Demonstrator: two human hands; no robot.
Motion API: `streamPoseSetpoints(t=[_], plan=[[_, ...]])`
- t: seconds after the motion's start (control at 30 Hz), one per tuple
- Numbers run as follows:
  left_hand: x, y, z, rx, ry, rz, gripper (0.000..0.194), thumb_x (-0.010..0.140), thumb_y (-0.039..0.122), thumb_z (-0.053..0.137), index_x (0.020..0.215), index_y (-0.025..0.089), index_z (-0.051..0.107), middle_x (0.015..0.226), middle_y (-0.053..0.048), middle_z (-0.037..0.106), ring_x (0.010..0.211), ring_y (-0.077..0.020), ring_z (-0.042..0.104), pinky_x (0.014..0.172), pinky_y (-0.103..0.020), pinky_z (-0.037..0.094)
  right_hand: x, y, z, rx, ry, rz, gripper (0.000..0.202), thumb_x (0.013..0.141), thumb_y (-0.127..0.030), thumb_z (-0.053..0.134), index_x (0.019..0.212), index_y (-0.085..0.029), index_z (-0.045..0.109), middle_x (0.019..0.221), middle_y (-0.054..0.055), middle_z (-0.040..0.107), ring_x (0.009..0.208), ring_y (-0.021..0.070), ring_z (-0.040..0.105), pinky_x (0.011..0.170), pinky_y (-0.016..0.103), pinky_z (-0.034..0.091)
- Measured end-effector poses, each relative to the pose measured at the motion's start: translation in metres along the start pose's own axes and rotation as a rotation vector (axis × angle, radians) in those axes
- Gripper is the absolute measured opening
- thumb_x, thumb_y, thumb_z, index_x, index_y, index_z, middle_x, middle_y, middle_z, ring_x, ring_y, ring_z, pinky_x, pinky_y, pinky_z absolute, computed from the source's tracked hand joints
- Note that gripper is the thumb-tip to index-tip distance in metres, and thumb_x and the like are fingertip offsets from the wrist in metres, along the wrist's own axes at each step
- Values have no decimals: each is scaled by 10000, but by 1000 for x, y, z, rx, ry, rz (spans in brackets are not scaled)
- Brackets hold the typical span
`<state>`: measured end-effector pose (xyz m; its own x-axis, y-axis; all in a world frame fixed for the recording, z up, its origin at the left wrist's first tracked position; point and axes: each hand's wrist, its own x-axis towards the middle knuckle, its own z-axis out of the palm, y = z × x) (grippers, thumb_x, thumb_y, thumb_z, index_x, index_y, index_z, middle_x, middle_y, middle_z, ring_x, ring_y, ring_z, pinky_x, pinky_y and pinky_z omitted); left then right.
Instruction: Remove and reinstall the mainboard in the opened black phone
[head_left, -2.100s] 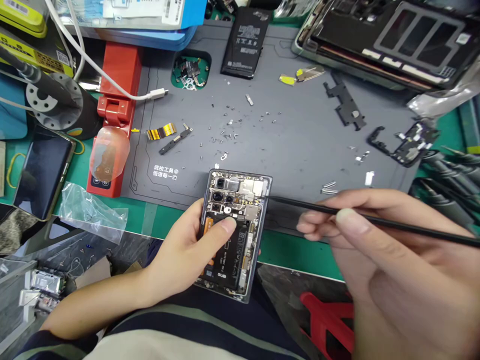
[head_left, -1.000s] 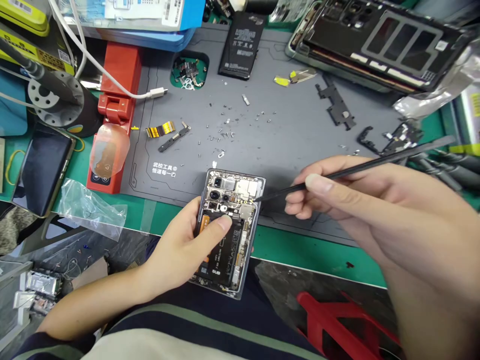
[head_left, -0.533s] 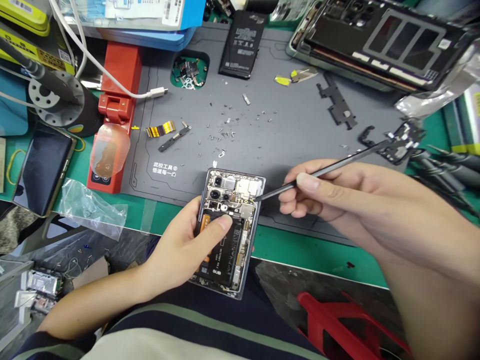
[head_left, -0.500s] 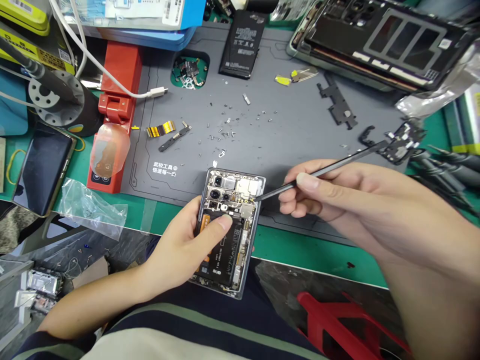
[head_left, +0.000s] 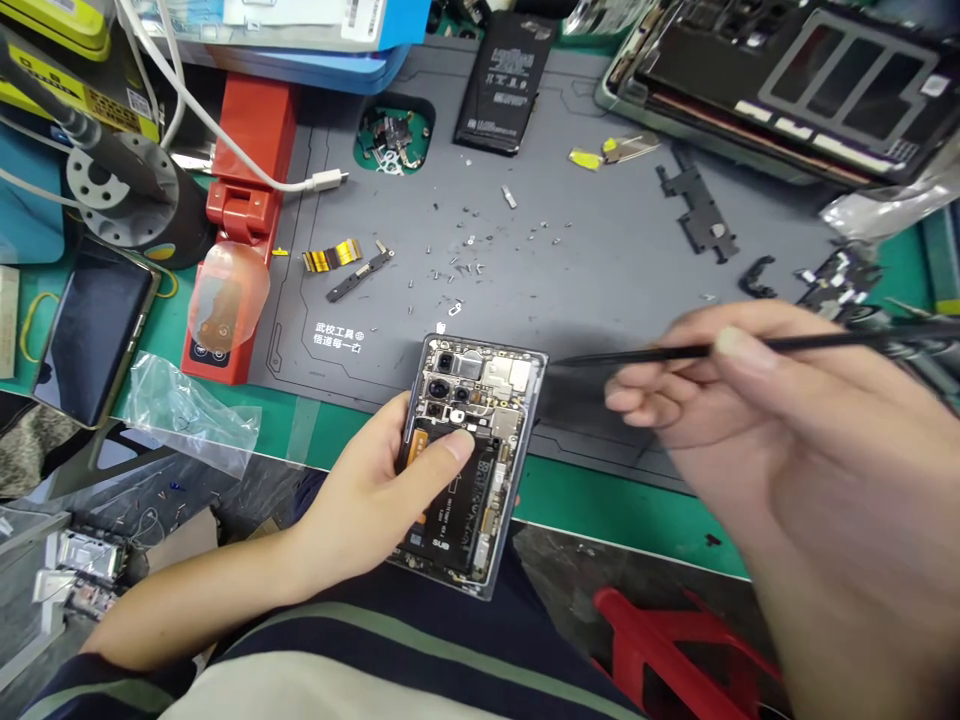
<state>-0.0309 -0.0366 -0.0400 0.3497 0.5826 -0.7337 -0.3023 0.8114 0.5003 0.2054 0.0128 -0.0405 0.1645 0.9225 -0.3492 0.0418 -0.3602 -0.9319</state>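
My left hand (head_left: 375, 480) is closed around an opened smartphone (head_left: 510, 425), its thumb pressing on the black battery (head_left: 444, 520). The phone's bare circuit boards and camera lenses face up. Between the thumb and fingers of my right hand (head_left: 720, 390) lies a pair of black tweezers (head_left: 660, 352), with tips pointing left. Those tips are apart from the phone, just beyond its upper right corner. Nothing shows between them. Motion smears part of the right hand.
Several tiny screws (head_left: 469, 268) are scattered over the grey mat (head_left: 600, 240). A loose battery (head_left: 502, 85) and a large opened phone (head_left: 772, 90) lie at the back. At left stand a red device (head_left: 251, 130) and another smartphone (head_left: 94, 335). A red stool (head_left: 660, 635) is below.
My right hand has moved right with the tweezers, whose tips have left the phone's board edge. The left hand still grips the phone. The whole view has shifted slightly.
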Motion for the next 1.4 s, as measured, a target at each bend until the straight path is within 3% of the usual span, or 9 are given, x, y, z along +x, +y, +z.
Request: streamPoseSetpoints(t=[0.07, 0.17, 0.3, 0.47, 0.7, 0.9, 1.2, 1.4], plan=[[1, -1, 0, 5, 0, 14, 359, 1011, 463, 768, 1259, 230, 653, 1167, -66, 756, 1108, -251, 734, 901, -363, 602, -17, 0, 4, 13, 36, -31, 222, 855, -467, 891, 867, -273, 783, 762, 6, 711, 657, 190, 739, 589, 310, 653], [2, -1, 0, 20, 10, 26, 362, 1016, 453, 764, 1273, 225, 652, 1137, -57, 753, 1090, -229, 724, 935, -355, 577, -40, 0, 12, -62, 76, -52, 141, 884, -381, 886, 930, -284, 794, 842, 0, 746, 700, 208, 770, 666, 351, 697], [1, -2, 0, 36, 17, 31, 368, 1016, 465, 753, 1276, 229, 644, 1078, -50, 753, 1006, -224, 725, 856, -339, 570, -53, -3, 22, -179, 129, -62, 172, 877, -444, 888, 908, -304, 794, 822, -17, 748, 744, 211, 789, 703, 328, 698], [0, -3, 1, 49, 27, 20, 401, 1006, 495, 753, 1283, 230, 637, 1072, -62, 765, 997, -251, 735, 810, -347, 574, -55, -5, 30, -242, 158, -72, 154, 899, -438, 878, 905, -316, 785, 836, -28, 775, 760, 196, 795, 733, 312, 701], [0, -5, 1, 65, 42, 39, 378, 1033, 457, 735, 1312, 225, 626, 1278, -89, 761, 1241, -287, 708, 1140, -480, 519, -48, 4, 21, -178, 82, -14, 190, 885, -441, 904, 936, -296, 791, 817, -25, 777, 779, 192, 810, 755, 277, 717], [1, -6, 0, 109, 43, 90, 342, 1040, 453, 719, 1273, 221, 629, 1363, -111, 748, 1344, -322, 677, 1215, -527, 488, -36, 6, 16, -111, -76, 132, 321, 876, -538, 890, 875, -233, 792, 804, 36, 785, 769, 210, 810, 731, 283, 716], [1, -8, 0, 117, 53, 101, 328, 1048, 451, 707, 1284, 234, 641, 1330, -92, 752, 1314, -306, 681, 1199, -507, 494, -43, 12, 19, -66, 11, 35, 228, 895, -465, 893, 899, -261, 792, 801, 15, 795, 753, 211, 822, 724, 284, 728], [2, -10, -2, 134, 63, 117, 287, 1061, 422, 693, 1275, 234, 655, 1204, -56, 751, 1141, -249, 697, 1051, -423, 553, -56, 15, 23, -140, 91, -123, 127, 894, -341, 908, 929, -261, 816, 875, 3, 806, 798, 195, 829, 795, 264, 733]])
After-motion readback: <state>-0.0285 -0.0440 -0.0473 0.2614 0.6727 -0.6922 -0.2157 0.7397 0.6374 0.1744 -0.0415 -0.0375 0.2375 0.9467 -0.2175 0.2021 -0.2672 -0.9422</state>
